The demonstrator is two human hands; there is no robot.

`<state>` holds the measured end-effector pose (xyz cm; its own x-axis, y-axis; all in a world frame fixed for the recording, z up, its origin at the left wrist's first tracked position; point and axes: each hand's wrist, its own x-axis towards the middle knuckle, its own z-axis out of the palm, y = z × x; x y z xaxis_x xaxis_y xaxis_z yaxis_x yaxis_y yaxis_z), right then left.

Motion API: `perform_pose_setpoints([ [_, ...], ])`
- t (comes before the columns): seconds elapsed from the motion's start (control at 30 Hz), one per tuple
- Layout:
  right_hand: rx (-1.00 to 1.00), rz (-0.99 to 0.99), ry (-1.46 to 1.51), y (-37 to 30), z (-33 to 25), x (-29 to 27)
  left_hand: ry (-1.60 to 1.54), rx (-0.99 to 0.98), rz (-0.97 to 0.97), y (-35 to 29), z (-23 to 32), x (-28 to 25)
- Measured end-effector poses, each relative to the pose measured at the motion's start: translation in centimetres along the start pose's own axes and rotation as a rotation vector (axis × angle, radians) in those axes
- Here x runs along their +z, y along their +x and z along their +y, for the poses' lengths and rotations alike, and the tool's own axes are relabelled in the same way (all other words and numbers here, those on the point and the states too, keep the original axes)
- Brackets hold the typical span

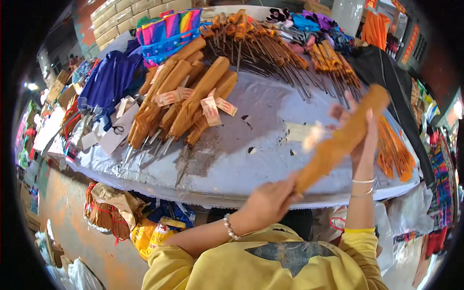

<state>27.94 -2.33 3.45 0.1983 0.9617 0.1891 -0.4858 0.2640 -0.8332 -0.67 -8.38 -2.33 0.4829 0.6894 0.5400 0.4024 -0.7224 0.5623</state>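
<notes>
In front of me a folded orange-brown umbrella (340,140) is held at a slant, its far end up to the right. My left hand (273,199) is closed around its lower, near end. My right hand (362,133) lies around the upper part, thumb on one side and blurred fingers on the other. A small pale blurred thing, maybe a paper tag, shows beside the umbrella. To the left lies a pile of similar folded umbrellas (205,99) with metal tips and paper tags (210,110).
Unwrapped umbrellas with dark shafts (270,53) lie heaped at the back. Orange cloth pieces (394,150) and a dark garment (382,67) are at the right. Scissors (118,129) and purple cloth (108,77) are at the left of the white-covered table (232,169). Bags (150,237) sit below.
</notes>
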Motion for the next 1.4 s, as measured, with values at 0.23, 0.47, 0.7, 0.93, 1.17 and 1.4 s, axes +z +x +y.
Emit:
perform_pose_setpoints([
  [0.23, -0.009, -0.293, -0.734, -6.4, -8.1, 0.0, -0.523, 0.229, -0.307, 5.5, -1.2, -3.1],
  [0.47, 0.645, -0.828, -0.236, -12.4, -0.7, 5.8, -1.227, 0.424, -0.5, 9.4, 5.2, -3.1],
  [0.7, 0.215, -0.388, -0.352, -14.6, -4.5, 4.3, -1.177, 0.36, -0.422, 11.9, 10.0, 0.9],
  [0.93, -0.177, -0.077, -0.883, -15.4, -4.9, -0.8, -1.277, 0.137, -0.517, 13.7, 14.6, 5.7],
  [1.17, -0.503, 0.407, -0.864, -13.5, -4.3, -6.3, -1.313, 0.12, -0.319, 17.4, 17.3, 15.0],
  [1.4, -0.069, 0.468, -1.108, -16.1, -4.6, -10.7, -1.308, 0.009, -0.486, 18.1, 14.5, 18.9],
])
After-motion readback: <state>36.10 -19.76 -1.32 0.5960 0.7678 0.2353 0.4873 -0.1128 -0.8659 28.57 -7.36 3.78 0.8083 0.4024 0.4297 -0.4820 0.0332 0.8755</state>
